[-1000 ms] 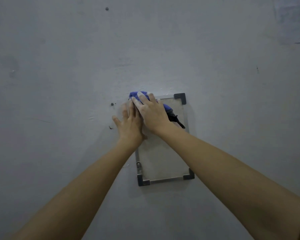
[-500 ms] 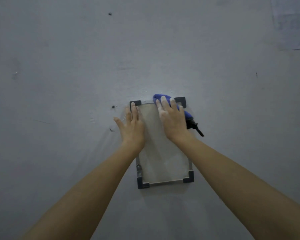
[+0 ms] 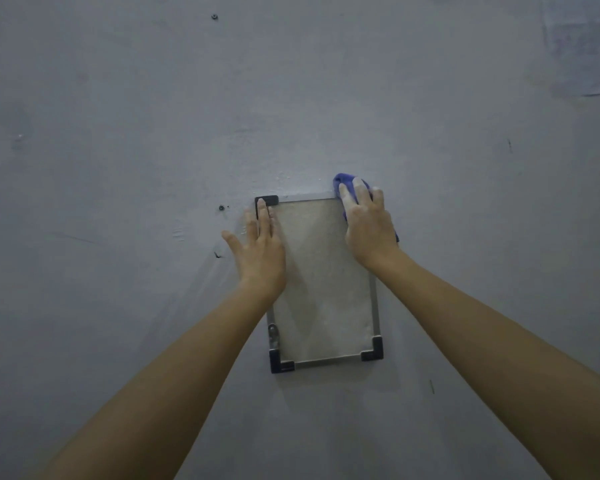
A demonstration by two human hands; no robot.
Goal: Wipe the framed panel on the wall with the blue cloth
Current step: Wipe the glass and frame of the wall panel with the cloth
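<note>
A small framed panel (image 3: 321, 289) with a pale glass face, thin metal rails and dark corner caps hangs on the grey wall. My right hand (image 3: 368, 226) lies flat over the panel's upper right corner, pressing the blue cloth (image 3: 343, 180) against it; the cloth peeks out above my fingertips and covers that corner cap. My left hand (image 3: 258, 251) rests flat with fingers spread on the panel's upper left edge, fingertips touching the top left corner cap (image 3: 266, 201).
The wall is bare grey plaster with a small screw (image 3: 221, 207) left of the panel and another (image 3: 214, 17) high up. A pale sheet of paper (image 3: 582, 46) is stuck at the upper right.
My right hand has slid the blue cloth rightward along the panel's top edge, from the upper left corner to the upper right corner. My left hand stays on the left edge.
</note>
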